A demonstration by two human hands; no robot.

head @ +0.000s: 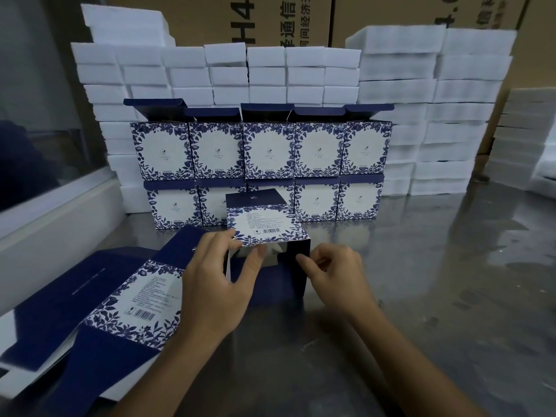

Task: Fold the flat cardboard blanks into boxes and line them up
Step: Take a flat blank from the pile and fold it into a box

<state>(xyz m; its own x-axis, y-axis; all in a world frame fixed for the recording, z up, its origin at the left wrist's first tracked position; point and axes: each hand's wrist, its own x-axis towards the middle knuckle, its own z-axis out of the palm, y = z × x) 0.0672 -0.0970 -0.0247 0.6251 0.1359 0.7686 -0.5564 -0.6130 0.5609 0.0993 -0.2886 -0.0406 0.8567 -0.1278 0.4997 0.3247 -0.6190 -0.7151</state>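
A half-formed blue-and-white floral box (pixel 264 230) lies on its side on the steel table, its open end facing me. My left hand (pixel 219 284) grips its near left edge, thumb at the opening and fingers on the printed panel. My right hand (pixel 334 275) pinches a small flap at the opening's right side. A stack of flat blanks (pixel 99 311) lies at my left. Finished boxes (pixel 261 164) stand behind in two stacked rows, the upper ones with lids open.
White foam blocks (pixel 421 115) are piled high behind and to the right of the boxes. Brown shipping cartons (pixel 285 19) stand at the back. A glass-and-white ledge (pixel 54 212) runs along the left. The steel table (pixel 436 281) stretches to the right.
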